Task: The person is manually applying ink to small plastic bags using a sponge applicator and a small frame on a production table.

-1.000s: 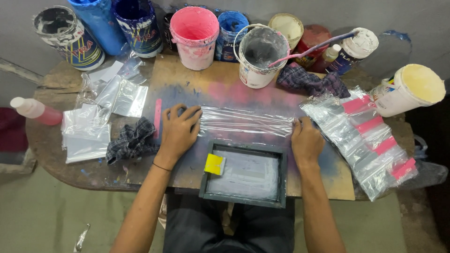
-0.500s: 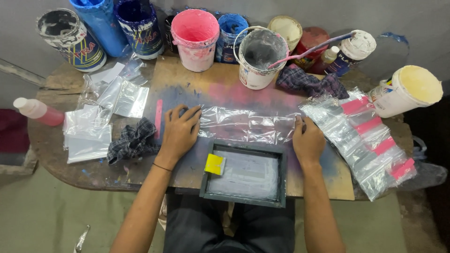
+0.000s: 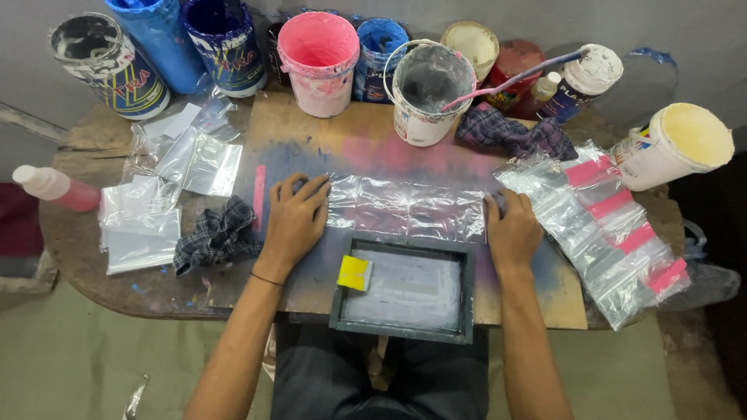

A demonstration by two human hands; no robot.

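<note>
A row of clear plastic bags [image 3: 405, 206] lies flat across the paint-stained wooden board [image 3: 311, 148]. My left hand [image 3: 296, 218] presses its fingers on the left end of the bags. My right hand [image 3: 510, 229] rests palm down on the right end. Just in front of the bags, between my hands, sits a dark-framed printing screen [image 3: 405, 288] with a small yellow squeegee [image 3: 354, 273] at its left side.
Paint buckets line the back: pink [image 3: 319, 54], white [image 3: 424, 89], blue [image 3: 222, 43], cream [image 3: 677, 148]. Stacked bags with pink strips [image 3: 607, 225] lie right, loose clear bags [image 3: 148, 218] and a checked rag [image 3: 218, 237] left, a pink bottle [image 3: 50, 187] at the far left.
Both hands stay on the ends of the bags; the left hand's fingers have shifted slightly. Nothing else has moved.
</note>
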